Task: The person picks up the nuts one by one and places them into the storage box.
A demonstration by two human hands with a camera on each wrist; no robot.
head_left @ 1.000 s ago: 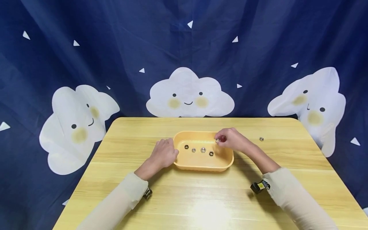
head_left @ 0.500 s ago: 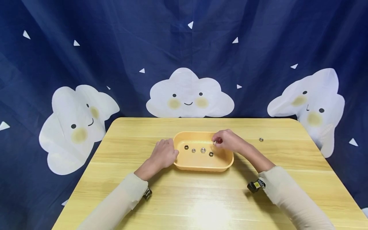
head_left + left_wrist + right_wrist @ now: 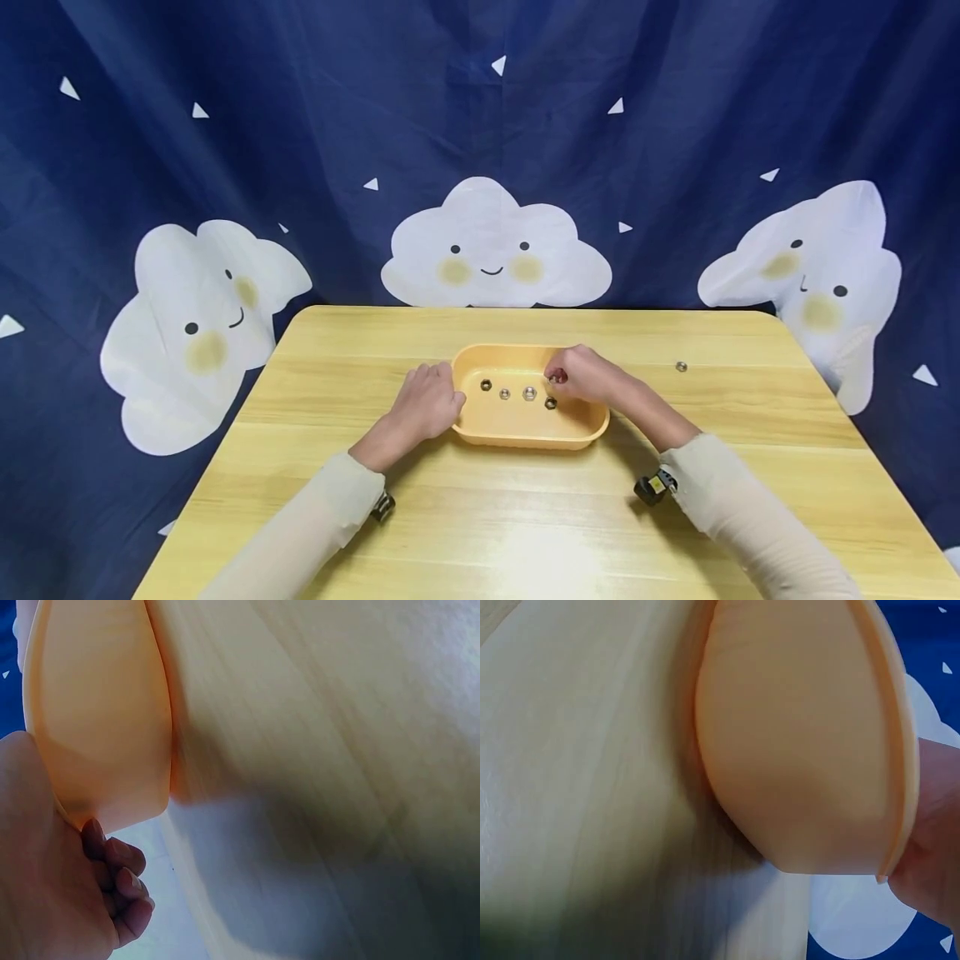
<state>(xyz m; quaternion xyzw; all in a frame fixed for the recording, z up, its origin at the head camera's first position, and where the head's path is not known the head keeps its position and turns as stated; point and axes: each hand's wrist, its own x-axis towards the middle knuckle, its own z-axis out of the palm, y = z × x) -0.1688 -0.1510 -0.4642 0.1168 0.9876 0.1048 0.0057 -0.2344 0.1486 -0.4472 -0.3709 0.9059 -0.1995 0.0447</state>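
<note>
A shallow orange-yellow tray [image 3: 517, 438] sits on the table. My left hand [image 3: 429, 402] grips its left rim, fingers curled over the edge, as the left wrist view also shows. Inside the tray's right end, my right hand [image 3: 588, 375] pinches a small metal nut [image 3: 553, 380] between thumb and fingers, above the tray floor. Several nuts lie in the tray: a dark one [image 3: 486, 385] at left, a small silver nut [image 3: 505, 394], a larger silver nut [image 3: 529, 393], and another dark nut [image 3: 551, 403] just below the pinched one. In the right wrist view the tray wall hides my fingertips.
One silver nut [image 3: 681, 367] lies alone on the wooden table [image 3: 360, 533], right of the tray. Behind the table hangs a blue curtain [image 3: 337, 100] with white clouds. A small black wrist camera [image 3: 654, 487] sits under the right sleeve.
My right hand has moved left and slightly down into the tray, carrying the pinched nut toward the right-hand dark nut. My left hand stays on the rim.
</note>
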